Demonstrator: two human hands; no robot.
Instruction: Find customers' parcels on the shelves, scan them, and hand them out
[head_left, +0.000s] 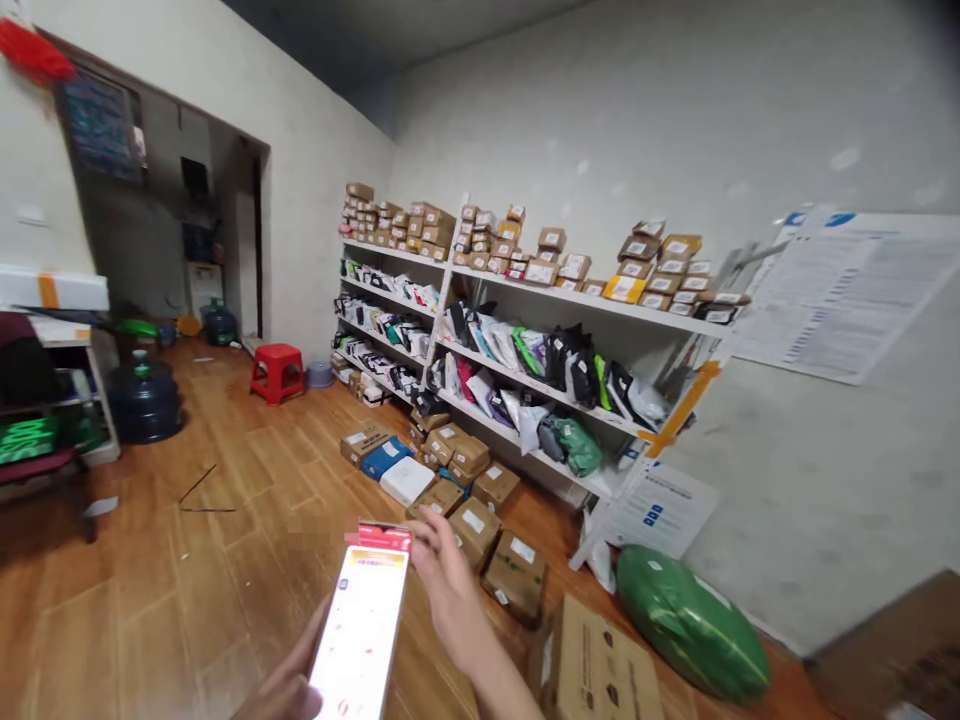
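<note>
At the bottom centre my left hand (289,685) holds a smartphone (362,625) upright, its lit screen showing a white and red page. My right hand (444,580) hovers just to the right of the phone's upper edge, fingers stretched toward it. Whether the fingertips touch the phone is unclear. Beyond both hands, several cardboard parcels (480,520) lie on the wooden floor (225,540) in front of a white shelf unit (525,300).
The shelves hold many boxes and bagged parcels. A green bagged parcel (690,620) and a large carton (592,665) lie at right. A red stool (277,372) and water jugs (144,398) stand at left, by a table (52,330). A poster (855,295) hangs on the right wall.
</note>
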